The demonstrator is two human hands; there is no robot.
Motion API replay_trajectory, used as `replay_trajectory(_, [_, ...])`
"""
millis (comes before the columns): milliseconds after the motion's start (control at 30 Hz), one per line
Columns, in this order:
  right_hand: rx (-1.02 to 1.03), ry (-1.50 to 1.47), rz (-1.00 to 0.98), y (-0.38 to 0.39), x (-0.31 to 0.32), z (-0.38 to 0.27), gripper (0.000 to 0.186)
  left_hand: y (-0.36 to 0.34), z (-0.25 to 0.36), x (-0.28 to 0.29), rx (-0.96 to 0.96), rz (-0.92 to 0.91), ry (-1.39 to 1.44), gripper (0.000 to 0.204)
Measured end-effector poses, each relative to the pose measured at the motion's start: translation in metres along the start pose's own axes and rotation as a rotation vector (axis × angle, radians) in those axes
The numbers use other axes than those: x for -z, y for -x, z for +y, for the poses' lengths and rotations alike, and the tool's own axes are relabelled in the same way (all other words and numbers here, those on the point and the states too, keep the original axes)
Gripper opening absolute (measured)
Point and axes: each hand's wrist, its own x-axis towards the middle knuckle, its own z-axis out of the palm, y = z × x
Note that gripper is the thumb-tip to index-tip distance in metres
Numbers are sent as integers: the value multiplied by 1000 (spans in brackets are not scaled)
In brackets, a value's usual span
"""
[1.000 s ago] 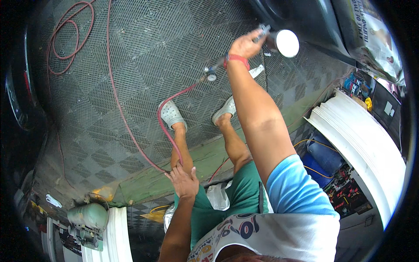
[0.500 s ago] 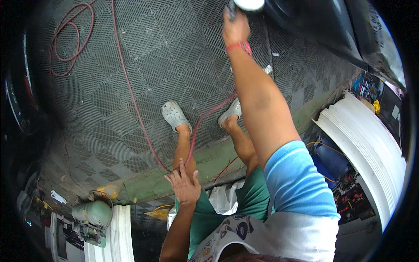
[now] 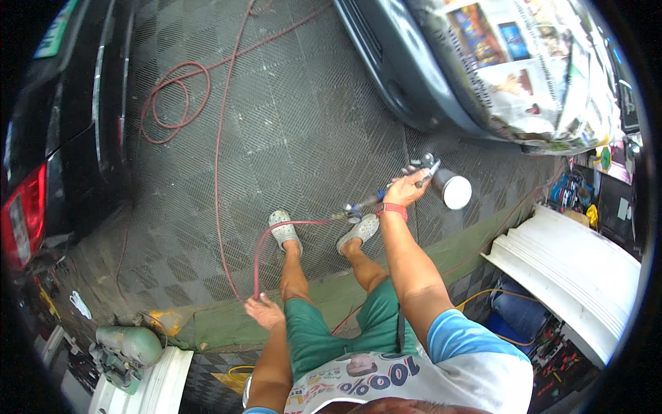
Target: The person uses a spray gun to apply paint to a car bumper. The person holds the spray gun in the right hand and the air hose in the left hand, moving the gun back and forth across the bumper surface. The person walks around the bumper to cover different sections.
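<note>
My right hand [image 3: 408,189] grips a spray gun [image 3: 429,165] in front of the car bumper at the right. Its dark cup with a white round end [image 3: 456,192] points to the right. Behind the hand, a blue and metal fitting [image 3: 369,203] with a small round gauge joins the gun to a red air hose [image 3: 258,255]. Low on the left, my left hand [image 3: 266,312] has its fingers curled at the hose's bend, where two strands meet. The fingers partly hide the hose there.
A dark bumper [image 3: 420,90] stands at the upper right, below newspaper masking [image 3: 531,62]. A black car [image 3: 76,131] is at the left. More red hose lies coiled [image 3: 181,103] on the floor mat. Behind me are a green compressor tank [image 3: 134,345] and white panels [image 3: 565,269].
My right hand has come back toward me with the spray gun, from the far edge of view. The left hand has shifted left with the hose. The view now takes in more of both cars.
</note>
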Motion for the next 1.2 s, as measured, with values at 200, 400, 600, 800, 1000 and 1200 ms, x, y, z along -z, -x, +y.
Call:
replay_trajectory(200, [-170, -334, -457, 39, -27, -201, 71, -38, -87, 96, 216, -162, 71, 55])
replay_trajectory(400, [-98, -482, -516, 107, 19, -358, 71, -48, -89, 169, 30, -170, 315, 67])
replay_trajectory(600, [-10, -294, -594, 208, 70, -402, 68, -39, 30, 318, -468, -158, 750, 63])
replay_trajectory(800, [-22, -43, -968, 327, 73, -421, 75, -7, 125, 444, -1126, -463, 697, 88])
replay_trajectory(1000, [671, 385, -1671, 337, 40, -432, 95, -56, 172, 446, -1025, -433, 720, 90])
replay_trajectory(1200, [436, 363, -2337, 230, -4, -498, 73, -166, 164, 387, -644, -278, 645, 70])
